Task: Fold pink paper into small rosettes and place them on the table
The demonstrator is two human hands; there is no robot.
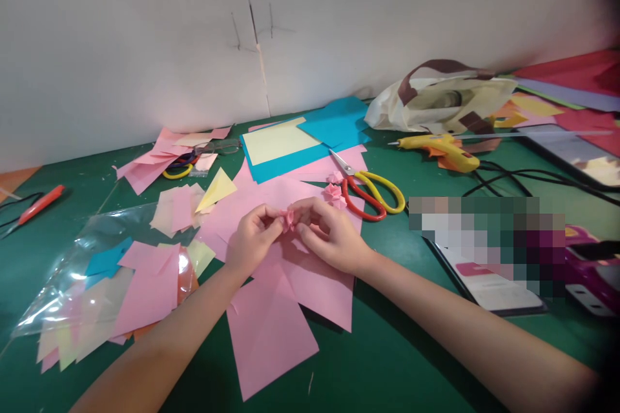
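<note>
A small pink folded paper piece [289, 220] is pinched between my two hands, above several pink paper sheets [271, 329]. My left hand [256, 237] has thumb and finger closed on its left side. From the right, my right hand [334, 232] grips it with curled fingers. Just beyond my right hand lie small pink folded paper flowers [334, 195]. Beside them rest scissors [375, 193] with one red and one yellow handle, blades partly apart.
Left stands a clear plastic bag [62, 290] with coloured paper pieces; farther left, a red-handled tool [42, 204]. Blue sheets [339, 122] lie at the back. On the right are a yellow glue gun [440, 147], its cable, a cloth bag [387, 106], a tablet-like screen [508, 293] and a purple power strip [593, 271].
</note>
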